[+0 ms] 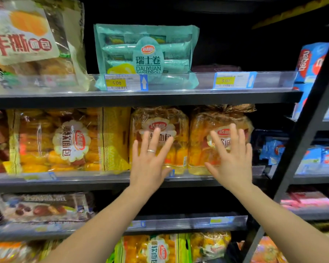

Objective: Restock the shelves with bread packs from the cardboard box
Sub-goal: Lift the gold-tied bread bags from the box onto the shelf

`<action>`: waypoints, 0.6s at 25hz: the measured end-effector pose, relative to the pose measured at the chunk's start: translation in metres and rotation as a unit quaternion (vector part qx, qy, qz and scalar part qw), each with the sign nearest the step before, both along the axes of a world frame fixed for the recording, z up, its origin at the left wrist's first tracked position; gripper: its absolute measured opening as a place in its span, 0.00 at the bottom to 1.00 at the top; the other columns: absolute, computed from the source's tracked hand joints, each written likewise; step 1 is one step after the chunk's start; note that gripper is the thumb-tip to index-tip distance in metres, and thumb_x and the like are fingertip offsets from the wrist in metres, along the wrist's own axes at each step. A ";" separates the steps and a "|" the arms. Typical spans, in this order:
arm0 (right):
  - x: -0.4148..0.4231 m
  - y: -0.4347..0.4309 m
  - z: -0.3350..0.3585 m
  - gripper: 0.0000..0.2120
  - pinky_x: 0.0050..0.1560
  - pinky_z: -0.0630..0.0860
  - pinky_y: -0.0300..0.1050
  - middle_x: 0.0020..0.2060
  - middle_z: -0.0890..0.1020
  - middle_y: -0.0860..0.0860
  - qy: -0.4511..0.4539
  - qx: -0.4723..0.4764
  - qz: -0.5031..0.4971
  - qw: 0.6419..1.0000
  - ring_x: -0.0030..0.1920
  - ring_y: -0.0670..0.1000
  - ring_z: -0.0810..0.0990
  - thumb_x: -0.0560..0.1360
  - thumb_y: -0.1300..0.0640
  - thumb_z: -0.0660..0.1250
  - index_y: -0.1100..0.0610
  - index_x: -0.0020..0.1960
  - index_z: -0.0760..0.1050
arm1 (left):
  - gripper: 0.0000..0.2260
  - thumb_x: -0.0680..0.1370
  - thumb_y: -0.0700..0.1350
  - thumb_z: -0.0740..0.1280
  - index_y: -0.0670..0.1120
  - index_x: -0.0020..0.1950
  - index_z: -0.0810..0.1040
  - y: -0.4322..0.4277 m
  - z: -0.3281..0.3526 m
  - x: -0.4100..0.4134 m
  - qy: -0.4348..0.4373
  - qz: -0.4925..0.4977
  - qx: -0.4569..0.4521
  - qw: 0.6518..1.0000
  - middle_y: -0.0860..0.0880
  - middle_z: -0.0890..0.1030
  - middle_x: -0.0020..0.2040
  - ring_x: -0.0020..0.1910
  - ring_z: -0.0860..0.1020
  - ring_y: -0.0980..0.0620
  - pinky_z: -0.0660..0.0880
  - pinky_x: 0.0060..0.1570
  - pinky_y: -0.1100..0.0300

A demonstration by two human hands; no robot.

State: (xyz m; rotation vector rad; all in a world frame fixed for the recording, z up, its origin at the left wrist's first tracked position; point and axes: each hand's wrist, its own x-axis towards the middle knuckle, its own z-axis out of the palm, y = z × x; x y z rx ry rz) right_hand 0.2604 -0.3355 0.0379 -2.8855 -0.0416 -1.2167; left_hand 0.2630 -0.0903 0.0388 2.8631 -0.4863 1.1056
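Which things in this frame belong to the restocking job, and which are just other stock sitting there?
Job: left hand, open against left bread pack; right hand, open against right bread pack; middle shelf under them.
Just there: teal roll pack and price tag on the shelf above; blue boxes far right; dark pack on the shelf below.

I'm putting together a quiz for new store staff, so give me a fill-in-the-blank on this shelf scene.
1. The left hand wears a ____ on one finger.
2. The right hand touches a bread pack on the shelf just ____ the one holding the teal Swiss roll pack.
3. The yellow price tag in front of that teal pack reads ____.

Missing words: ring; below; 5.00
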 end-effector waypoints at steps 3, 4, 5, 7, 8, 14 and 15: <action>0.014 0.011 0.013 0.45 0.68 0.57 0.71 0.76 0.55 0.61 0.091 -0.019 -0.057 0.994 0.74 0.69 0.52 0.64 0.34 0.72 0.43 0.75 0.57 | 0.42 0.69 0.67 0.68 0.60 0.76 0.50 -0.011 0.020 0.013 0.099 0.039 0.015 0.994 0.42 0.53 0.78 0.75 0.54 0.36 0.58 0.69 0.36; 0.021 0.014 0.021 0.43 0.68 0.58 0.70 0.74 0.57 0.61 0.130 -0.012 -0.071 0.989 0.73 0.69 0.55 0.65 0.31 0.69 0.43 0.74 0.58 | 0.41 0.68 0.69 0.67 0.60 0.75 0.52 -0.011 0.030 0.020 0.143 0.055 0.006 0.988 0.42 0.55 0.77 0.74 0.56 0.36 0.59 0.69 0.37; 0.028 0.017 0.027 0.42 0.67 0.60 0.69 0.73 0.59 0.61 0.159 -0.014 -0.077 0.984 0.71 0.68 0.57 0.66 0.30 0.67 0.43 0.74 0.57 | 0.40 0.67 0.71 0.66 0.59 0.74 0.54 -0.011 0.037 0.026 0.171 0.067 0.006 0.983 0.41 0.59 0.76 0.73 0.59 0.36 0.61 0.67 0.38; 0.042 0.022 0.032 0.43 0.65 0.64 0.67 0.74 0.57 0.60 0.181 -0.020 -0.076 0.980 0.71 0.68 0.58 0.66 0.29 0.66 0.41 0.75 0.52 | 0.38 0.67 0.72 0.64 0.57 0.72 0.60 -0.010 0.043 0.038 0.183 0.080 0.006 0.980 0.41 0.68 0.70 0.68 0.68 0.38 0.68 0.63 0.41; 0.047 0.024 0.032 0.45 0.64 0.65 0.66 0.74 0.55 0.60 0.180 -0.022 -0.072 0.981 0.71 0.69 0.58 0.67 0.30 0.66 0.40 0.75 0.49 | 0.36 0.68 0.71 0.64 0.57 0.72 0.62 -0.010 0.043 0.044 0.173 0.085 0.001 0.981 0.42 0.72 0.67 0.65 0.71 0.39 0.71 0.61 0.42; 0.068 0.023 0.017 0.50 0.68 0.57 0.73 0.76 0.37 0.59 0.144 -0.036 -0.060 0.987 0.74 0.70 0.40 0.67 0.28 0.64 0.37 0.75 0.33 | 0.37 0.71 0.64 0.67 0.58 0.75 0.53 -0.026 0.025 0.061 0.123 0.103 0.000 0.987 0.38 0.54 0.77 0.73 0.57 0.31 0.62 0.65 0.33; 0.067 0.022 0.017 0.50 0.68 0.57 0.73 0.76 0.36 0.58 0.147 -0.036 -0.059 0.987 0.74 0.70 0.40 0.67 0.28 0.63 0.37 0.75 0.33 | 0.36 0.72 0.64 0.67 0.58 0.74 0.54 -0.027 0.024 0.061 0.116 0.105 0.003 0.988 0.39 0.55 0.76 0.72 0.57 0.32 0.62 0.65 0.33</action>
